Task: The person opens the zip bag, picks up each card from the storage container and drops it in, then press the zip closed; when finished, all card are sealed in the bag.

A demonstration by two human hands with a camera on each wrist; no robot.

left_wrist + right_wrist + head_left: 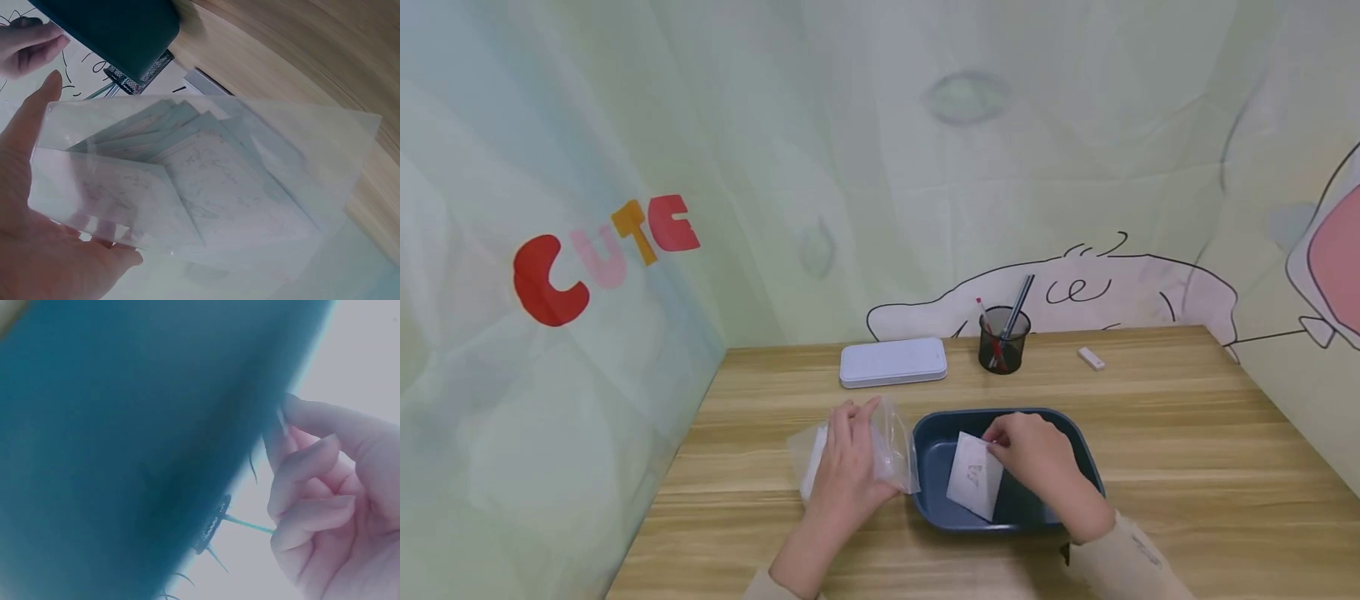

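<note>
My left hand (844, 477) holds a clear plastic bag (897, 450) just left of the dark blue basin (936, 468), its fingers along the top and its thumb at the lower edge. Through the bag in the left wrist view show several flat white square packets (215, 181) with faint print, overlapping like a fan. By one corner, my right hand (1037, 454) pinches a white square packet (973, 483) with a small dark marking, tilted over the basin. In the right wrist view, the basin wall hides most of that packet; thumb and forefinger meet at the wall's edge.
Behind the bag lies a pale pencil case (893, 363). A black mesh pen cup (1002, 354) with several pens stands behind the basin, and a small white eraser-like block (1091, 359) lies to its right. A printed curtain (820, 167) surrounds the wooden table (1187, 433).
</note>
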